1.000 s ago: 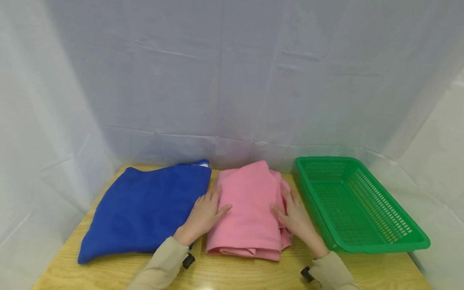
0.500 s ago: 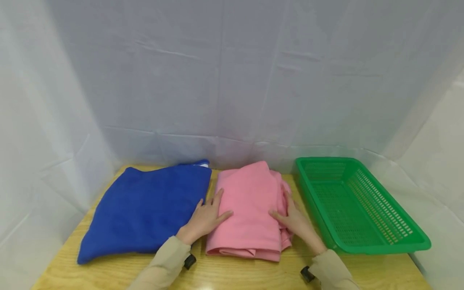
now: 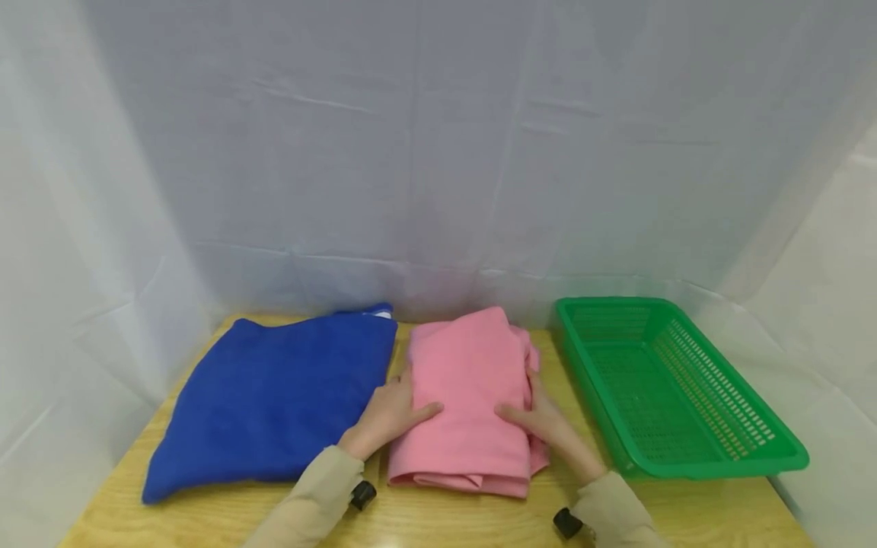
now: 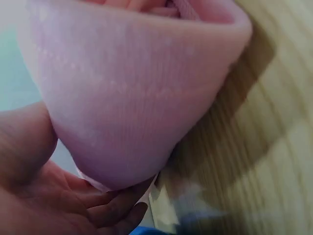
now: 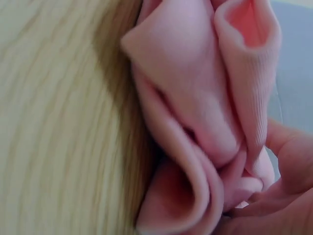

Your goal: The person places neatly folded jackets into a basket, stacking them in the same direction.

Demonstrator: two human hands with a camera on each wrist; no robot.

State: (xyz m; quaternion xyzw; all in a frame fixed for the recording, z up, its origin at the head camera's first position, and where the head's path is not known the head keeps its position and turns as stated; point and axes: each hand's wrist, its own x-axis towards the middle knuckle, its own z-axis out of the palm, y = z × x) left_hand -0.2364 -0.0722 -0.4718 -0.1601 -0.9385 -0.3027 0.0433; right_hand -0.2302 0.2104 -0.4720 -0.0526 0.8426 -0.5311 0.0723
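In the head view, the pink cloth (image 3: 466, 373) is seen at lower centre on the table (image 3: 452, 525), gripped at its sides by the left hand (image 3: 387, 412) and right hand (image 3: 543, 419), thumbs (image 3: 428, 412) laid on top. The blue cloth (image 3: 277, 396) is seen at left, the basket (image 3: 726, 467) at right. In the left wrist view, the pink side is held at lower left by part-curled fingers (image 4: 115, 208). In the right wrist view, pink folds are gripped at lower right, fingertips hidden.

Folded pink cloth (image 3: 466, 403) on your wooden table (image 3: 438, 521)
You have it lying in a thick, roughly rectangular bundle, its far edge coming to a blunt point right of centre. Along the edge nearest you the layers show, with a small fold tucked under the top one; on your right side loose, rumpled folds bulge out, one ribbed.
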